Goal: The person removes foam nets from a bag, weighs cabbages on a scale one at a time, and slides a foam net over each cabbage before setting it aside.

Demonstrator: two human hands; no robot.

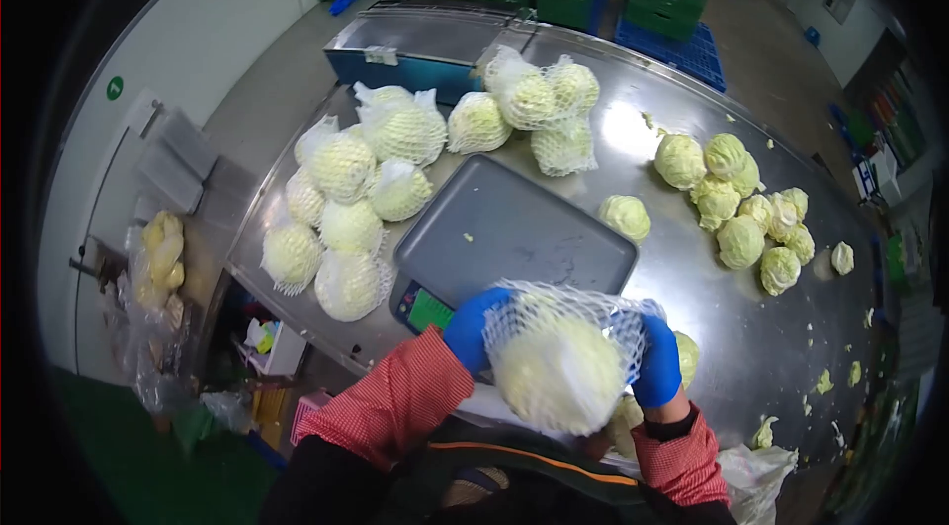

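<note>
A pale cabbage (559,372) in a white foam net hangs between my two blue-gloved hands, close to my body. My left hand (476,329) grips the net's upper left side, its fingers partly behind the mesh. On the other side my right hand (656,359) is closed on the net's upper right edge. Just beyond lies a grey tray (514,228), with a green-lit scale display (429,310) at its near left corner. Part of a bare cabbage (686,357) shows beside my right hand.
Netted cabbages (341,167) cluster left of the tray, and more (529,95) lie behind it. Several bare cabbages (739,240) sit on the metal table (692,303) at right, one (625,217) by the tray's corner. A blue-sided metal box (415,68) stands at the back.
</note>
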